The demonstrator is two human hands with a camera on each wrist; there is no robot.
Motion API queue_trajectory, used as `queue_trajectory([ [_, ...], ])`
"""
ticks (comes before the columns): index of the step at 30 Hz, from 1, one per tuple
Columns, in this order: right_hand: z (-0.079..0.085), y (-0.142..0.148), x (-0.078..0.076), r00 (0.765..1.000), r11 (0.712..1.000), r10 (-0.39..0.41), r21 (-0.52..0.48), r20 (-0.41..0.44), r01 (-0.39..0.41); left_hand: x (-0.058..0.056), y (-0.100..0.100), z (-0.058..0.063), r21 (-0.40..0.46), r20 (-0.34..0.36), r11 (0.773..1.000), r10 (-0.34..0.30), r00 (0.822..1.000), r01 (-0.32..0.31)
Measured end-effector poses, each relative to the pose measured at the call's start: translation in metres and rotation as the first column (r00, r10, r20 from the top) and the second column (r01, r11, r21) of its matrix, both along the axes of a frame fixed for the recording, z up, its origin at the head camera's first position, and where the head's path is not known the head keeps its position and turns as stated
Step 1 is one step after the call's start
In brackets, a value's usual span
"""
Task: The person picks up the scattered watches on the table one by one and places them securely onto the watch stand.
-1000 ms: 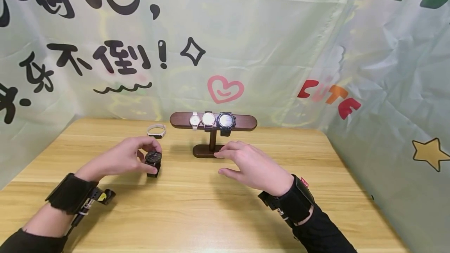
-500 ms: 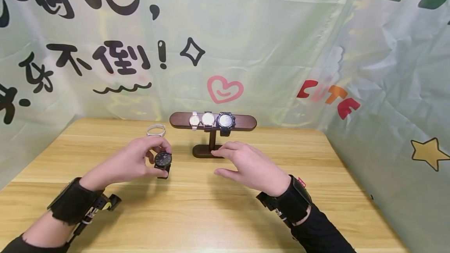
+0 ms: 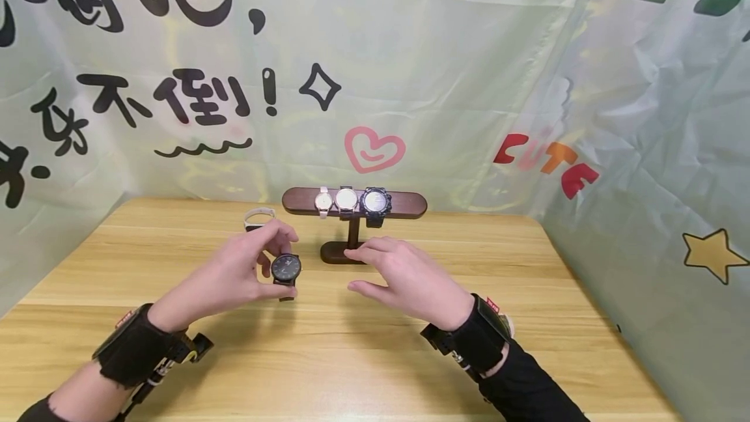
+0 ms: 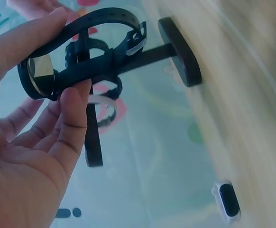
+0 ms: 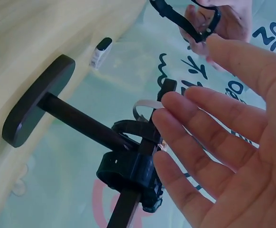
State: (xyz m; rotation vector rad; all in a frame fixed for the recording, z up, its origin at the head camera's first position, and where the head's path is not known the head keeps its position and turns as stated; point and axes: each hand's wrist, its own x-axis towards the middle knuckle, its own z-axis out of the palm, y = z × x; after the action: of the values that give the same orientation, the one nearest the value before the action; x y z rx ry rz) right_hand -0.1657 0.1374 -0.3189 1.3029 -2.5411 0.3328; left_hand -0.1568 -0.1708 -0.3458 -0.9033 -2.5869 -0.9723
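My left hand (image 3: 246, 272) pinches a black wristwatch (image 3: 286, 268) between thumb and fingers, its dark dial turned up toward the head camera. In the left wrist view the strap of this black wristwatch (image 4: 88, 71) is buckled into a loop. My right hand (image 3: 404, 279) holds nothing; its fingers are spread and relaxed in front of the base of a dark wooden watch stand (image 3: 410, 205). On the stand's bar sit a small white-strapped watch (image 3: 323, 201), a watch with a pale round dial (image 3: 346, 199) and a chunky black sports watch (image 3: 375, 201).
A white fitness band (image 3: 259, 215) with a black screen lies on the wooden table (image 3: 328, 357) behind my left hand. A printed cloth backdrop (image 3: 457, 70) rises at the table's back and right edges.
My left hand has moved right with the black wristwatch, nearer the stand, and the dial has turned to face up more. My right hand has shifted slightly left.
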Motion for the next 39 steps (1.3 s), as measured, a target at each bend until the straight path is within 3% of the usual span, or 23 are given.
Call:
queue_trajectory([
  [6, -0.006, -0.007, 0.001, 0.999, 0.997, 0.036, -0.063, -0.019, -0.037, 0.004, 0.012, -0.003, -0.014, -0.123, 0.999, -0.039, 0.992, 0.037],
  [15, -0.019, -0.02, 0.008, 0.996, 0.987, 0.075, -0.146, 0.04, -0.068, 0.013, 0.026, -0.004, -0.007, -0.221, 0.997, -0.08, 0.972, 0.08],
  [31, -0.028, -0.029, 0.014, 0.995, 0.98, 0.083, -0.187, 0.052, -0.072, 0.024, 0.04, -0.007, -0.02, -0.264, 0.997, -0.079, 0.961, 0.076],
  [39, -0.026, -0.028, 0.014, 0.993, 0.968, 0.108, -0.233, 0.042, -0.096, 0.022, 0.04, -0.009, -0.009, -0.302, 0.992, -0.12, 0.946, 0.123],
])
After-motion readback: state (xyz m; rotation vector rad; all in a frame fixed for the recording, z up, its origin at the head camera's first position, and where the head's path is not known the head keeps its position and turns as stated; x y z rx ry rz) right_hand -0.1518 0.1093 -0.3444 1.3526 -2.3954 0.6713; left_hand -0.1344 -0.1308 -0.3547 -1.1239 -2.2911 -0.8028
